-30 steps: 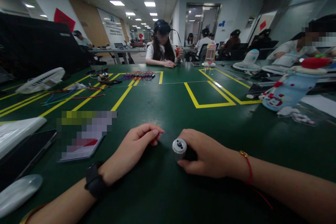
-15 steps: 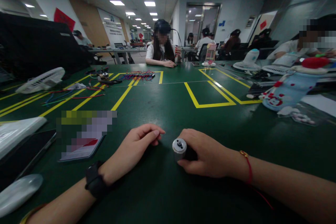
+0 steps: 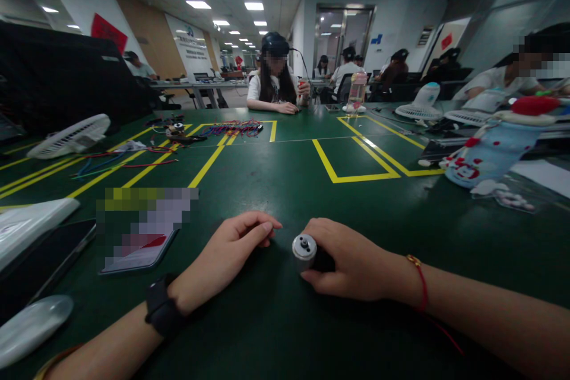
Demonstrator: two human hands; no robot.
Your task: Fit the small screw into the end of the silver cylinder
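Note:
A small silvery electric motor (image 3: 304, 253) stands on the green table, its round end with a short shaft and small holes facing up. My right hand (image 3: 342, 261) is closed around its side, thumb in front and fingers behind; the motor's lower part is partly hidden. Left of the motor, my left hand (image 3: 243, 243) rests on the table, loosely curved, with nothing visible in it. Its fingertips point toward the motor and are apart from it.
A phone (image 3: 154, 258) lies left of my left hand, beyond it a mouse (image 3: 35, 329). Wires (image 3: 236, 127) and a white fan (image 3: 71, 136) are further off. A blue cup (image 3: 492, 154) stands right. Across the table sits a person (image 3: 274, 80).
My left hand has shifted very slightly to the right. My right hand and the motor stay in place. Across the table, the person's raised hand has moved a little.

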